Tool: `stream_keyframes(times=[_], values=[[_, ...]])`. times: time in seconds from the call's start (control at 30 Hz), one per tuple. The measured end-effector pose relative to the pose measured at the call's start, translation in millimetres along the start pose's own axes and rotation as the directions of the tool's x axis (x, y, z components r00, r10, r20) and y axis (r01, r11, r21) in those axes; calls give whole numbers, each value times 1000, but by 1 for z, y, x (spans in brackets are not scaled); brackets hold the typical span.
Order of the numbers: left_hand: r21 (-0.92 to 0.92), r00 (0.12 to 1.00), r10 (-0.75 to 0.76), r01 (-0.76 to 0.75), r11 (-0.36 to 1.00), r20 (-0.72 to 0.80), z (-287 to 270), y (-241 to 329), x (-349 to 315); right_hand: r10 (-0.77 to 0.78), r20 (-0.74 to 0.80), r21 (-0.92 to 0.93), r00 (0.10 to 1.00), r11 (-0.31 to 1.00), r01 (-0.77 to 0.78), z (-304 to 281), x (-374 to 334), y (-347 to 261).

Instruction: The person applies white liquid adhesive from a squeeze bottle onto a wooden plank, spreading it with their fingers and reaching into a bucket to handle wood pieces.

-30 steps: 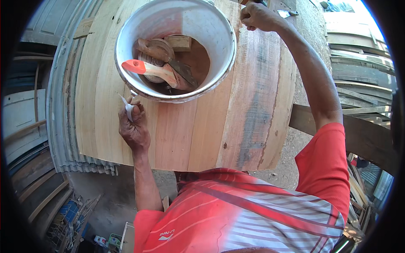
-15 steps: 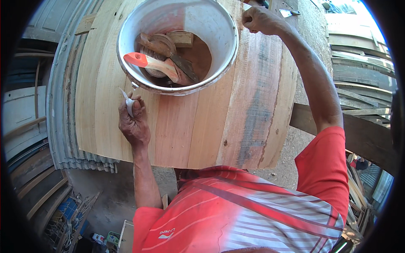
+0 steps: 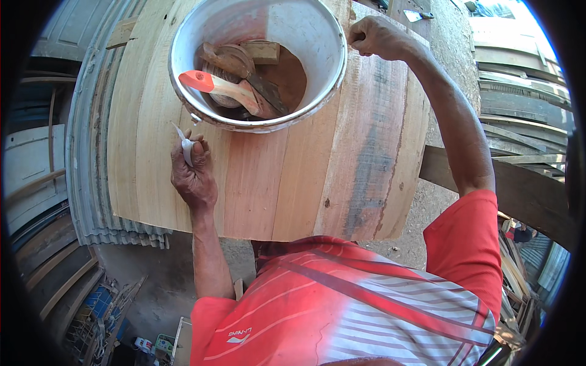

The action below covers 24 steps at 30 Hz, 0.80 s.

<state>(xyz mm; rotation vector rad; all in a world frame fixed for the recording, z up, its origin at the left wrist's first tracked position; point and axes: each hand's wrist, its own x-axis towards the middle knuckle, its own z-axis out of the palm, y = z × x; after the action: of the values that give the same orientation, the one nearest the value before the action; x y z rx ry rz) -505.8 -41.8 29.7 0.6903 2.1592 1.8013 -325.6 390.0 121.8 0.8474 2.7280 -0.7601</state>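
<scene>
A white bucket (image 3: 334,91) stands on a panel of joined wooden boards (image 3: 250,183). Inside it lie a paintbrush with an orange-tipped wooden handle (image 3: 226,90), a brown wooden-handled tool (image 3: 227,60), a small wood block (image 3: 261,52) and a round object, partly covered. Left of the bucket's lower rim, my left hand (image 3: 195,178) is closed around a small white tube with a thin pointed tip (image 3: 186,147). My right hand (image 3: 379,39) is curled closed just right of the bucket, near its rim. Whatever is in those fingers, if anything, is hidden.
A scraper with a pale blade (image 3: 417,16) lies beyond the panel at the upper right. Corrugated sheets (image 3: 91,177) run along the left side. Stacked planks (image 3: 519,110) stand at the right, and a thick beam (image 3: 506,180) reaches toward the panel's right edge.
The bucket appears slightly higher in the picture. My right hand is a little lower and closer to the bucket's rim. My left hand keeps its grip on the white tube, almost still.
</scene>
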Motion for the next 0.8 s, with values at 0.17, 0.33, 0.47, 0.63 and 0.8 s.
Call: stream_keyframes(times=[0.17, 0.33, 0.47, 0.63, 0.8], values=[[-13, 1000, -5, 5, 1000, -8, -1, 0, 0, 16, 3, -32, 1000, 999, -16, 2, -2, -6], [34, 1000, 12, -12, 999, 9, 0, 5, 0, -5, -34, -23, 999, 1000, 5, 3, 1, 5], [47, 999, 44, -44, 998, -2, 2, 7, 1, -3, -93, -81, 996, 997, -5, -1, 8, 10], [35, 998, 56, -56, 998, -11, 2, 6, 1, -9, -160, -23, 987, 1000, 5, -8, 16, 24], [13, 998, 58, -58, 998, -6, 1, 0, 1, 23, -207, -62, 978, 997, -37, -15, 19, 35]])
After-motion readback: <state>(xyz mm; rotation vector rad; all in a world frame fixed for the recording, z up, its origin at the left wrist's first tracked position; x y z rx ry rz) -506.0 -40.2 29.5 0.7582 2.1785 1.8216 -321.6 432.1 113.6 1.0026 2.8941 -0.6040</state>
